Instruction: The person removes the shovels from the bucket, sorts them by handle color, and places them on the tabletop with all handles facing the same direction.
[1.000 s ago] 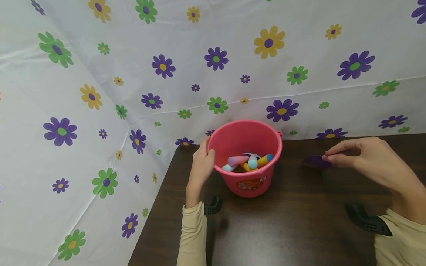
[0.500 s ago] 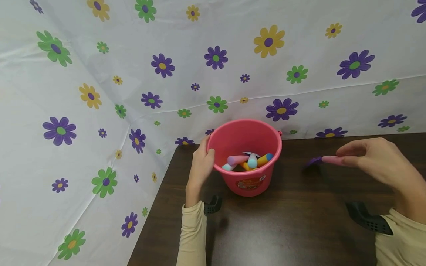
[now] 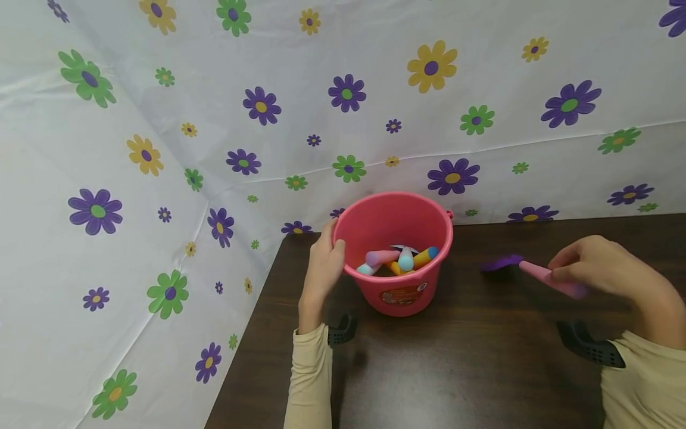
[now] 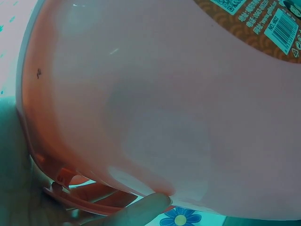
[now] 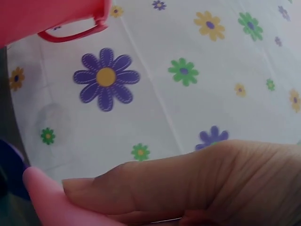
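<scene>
A pink bucket (image 3: 399, 295) stands on the dark table. My left hand (image 3: 324, 262) grips its left rim, thumb on the near side; in the left wrist view a finger (image 4: 146, 207) lies along the bucket wall (image 4: 155, 103). Inside lie several toy tools (image 3: 383, 257) with pink, light-blue and yellow handles, their heads mostly hidden. To the right of the bucket, my right hand (image 3: 605, 268) pinches the pink handle of a small toy shovel (image 3: 536, 271). Its purple blade points left, low over the table; whether it touches the wood I cannot tell. The right wrist view shows my thumb (image 5: 141, 186) on the handle.
The wooden table (image 3: 461, 363) extends toward me and to the right. A white flower-print sheet (image 3: 300, 59) hangs behind it and along the left side. The bucket's pink carrying handle (image 5: 70, 36) hangs at its side in the right wrist view.
My right hand has moved slightly down and its grip has shifted from the purple blade back along the shovel's pink handle, which now shows. My left hand stays on the bucket's rim.
</scene>
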`<action>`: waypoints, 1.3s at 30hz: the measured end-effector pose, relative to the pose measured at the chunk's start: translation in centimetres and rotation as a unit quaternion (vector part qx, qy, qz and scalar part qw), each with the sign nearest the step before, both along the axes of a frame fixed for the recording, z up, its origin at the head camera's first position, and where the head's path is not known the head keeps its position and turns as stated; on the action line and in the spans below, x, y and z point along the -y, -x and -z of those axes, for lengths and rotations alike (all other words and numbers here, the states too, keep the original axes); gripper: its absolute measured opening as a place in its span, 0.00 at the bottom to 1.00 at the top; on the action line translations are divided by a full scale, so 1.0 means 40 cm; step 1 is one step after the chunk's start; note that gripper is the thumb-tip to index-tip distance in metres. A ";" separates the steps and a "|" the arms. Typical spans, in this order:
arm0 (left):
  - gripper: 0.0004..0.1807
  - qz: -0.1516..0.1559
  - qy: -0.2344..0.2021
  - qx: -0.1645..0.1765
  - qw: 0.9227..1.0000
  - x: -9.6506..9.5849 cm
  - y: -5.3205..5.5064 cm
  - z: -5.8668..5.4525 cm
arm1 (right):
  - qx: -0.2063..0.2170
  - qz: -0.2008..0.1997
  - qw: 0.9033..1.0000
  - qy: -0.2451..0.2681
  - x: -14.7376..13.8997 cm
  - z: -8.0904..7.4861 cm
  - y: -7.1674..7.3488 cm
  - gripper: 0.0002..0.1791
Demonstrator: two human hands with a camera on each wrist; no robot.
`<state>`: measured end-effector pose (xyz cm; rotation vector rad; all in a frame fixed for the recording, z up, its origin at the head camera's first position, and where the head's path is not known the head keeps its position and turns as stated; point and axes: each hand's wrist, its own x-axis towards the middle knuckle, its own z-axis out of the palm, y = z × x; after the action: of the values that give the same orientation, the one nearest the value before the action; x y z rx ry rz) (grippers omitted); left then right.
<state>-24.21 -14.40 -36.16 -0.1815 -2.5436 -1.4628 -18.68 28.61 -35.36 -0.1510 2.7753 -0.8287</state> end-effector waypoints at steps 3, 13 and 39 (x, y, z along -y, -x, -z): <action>0.30 -0.003 0.002 0.001 1.000 0.000 -0.002 -0.001 | 0.022 -0.016 0.999 0.020 -0.002 0.020 0.011 0.15; 0.30 -0.002 0.004 0.000 1.000 -0.001 -0.001 0.000 | 0.144 -0.043 0.977 0.149 -0.007 0.102 0.055 0.17; 0.30 -0.003 0.005 0.001 1.000 0.001 -0.003 -0.001 | 0.225 -0.020 0.950 0.215 0.028 0.201 0.098 0.13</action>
<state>-24.07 -14.42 -36.13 -0.1720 -2.5518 -1.4489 -22.60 27.50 -43.41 -0.0793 2.1366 -1.2673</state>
